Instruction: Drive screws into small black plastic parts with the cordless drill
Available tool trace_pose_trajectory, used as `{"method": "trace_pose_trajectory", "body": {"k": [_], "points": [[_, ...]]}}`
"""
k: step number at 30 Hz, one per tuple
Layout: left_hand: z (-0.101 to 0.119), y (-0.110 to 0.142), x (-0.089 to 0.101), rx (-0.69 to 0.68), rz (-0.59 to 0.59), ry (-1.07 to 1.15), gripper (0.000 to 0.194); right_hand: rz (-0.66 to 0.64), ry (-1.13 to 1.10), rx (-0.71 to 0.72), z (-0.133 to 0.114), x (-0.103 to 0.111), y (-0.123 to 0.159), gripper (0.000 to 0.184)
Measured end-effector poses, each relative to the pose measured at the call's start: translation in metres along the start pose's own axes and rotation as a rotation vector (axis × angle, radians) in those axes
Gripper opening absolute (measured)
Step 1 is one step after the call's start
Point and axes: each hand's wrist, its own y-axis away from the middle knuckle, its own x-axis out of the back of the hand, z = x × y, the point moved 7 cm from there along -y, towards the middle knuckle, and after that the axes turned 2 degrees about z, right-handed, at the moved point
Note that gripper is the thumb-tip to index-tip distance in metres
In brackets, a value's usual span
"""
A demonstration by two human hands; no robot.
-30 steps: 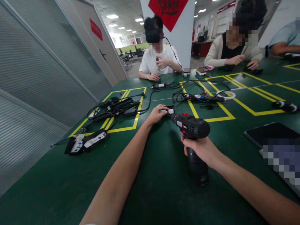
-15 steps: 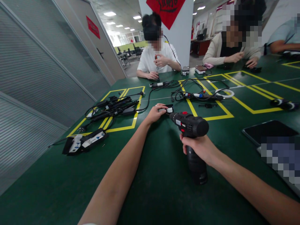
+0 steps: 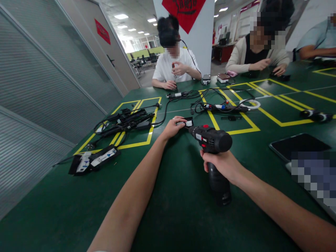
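Note:
My right hand (image 3: 219,162) is wrapped round the grip of a black cordless drill (image 3: 211,138) with red details, its chuck pointing away and to the left. The drill's tip is close to a small black piece with a white label (image 3: 189,122) on the green table (image 3: 183,210). My left hand (image 3: 173,127) holds that labelled piece down with its fingers closed over the left side. From here I cannot make out whether the bit touches the piece, since the contact spot is too small.
Left lies a pile of black cabled parts (image 3: 128,120), with a black piece bearing white labels (image 3: 105,155) before it. Cabled tools (image 3: 220,107) and a white ring (image 3: 253,104) lie ahead. A dark phone (image 3: 299,146) is at right. Co-workers sit across the table.
The whole view has shifted very slightly. Both hands, the drill and the small labelled piece keep the same arrangement.

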Motion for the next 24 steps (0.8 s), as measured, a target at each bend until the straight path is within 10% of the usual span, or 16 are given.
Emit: {"method": "trace_pose_trajectory", "body": {"k": [24], "points": [[-0.0008,0.0000,0.0004,0.003,-0.004,0.013,0.030,-0.009,-0.026,0.002,-0.0020,-0.0009,0.0010,0.007]]}}
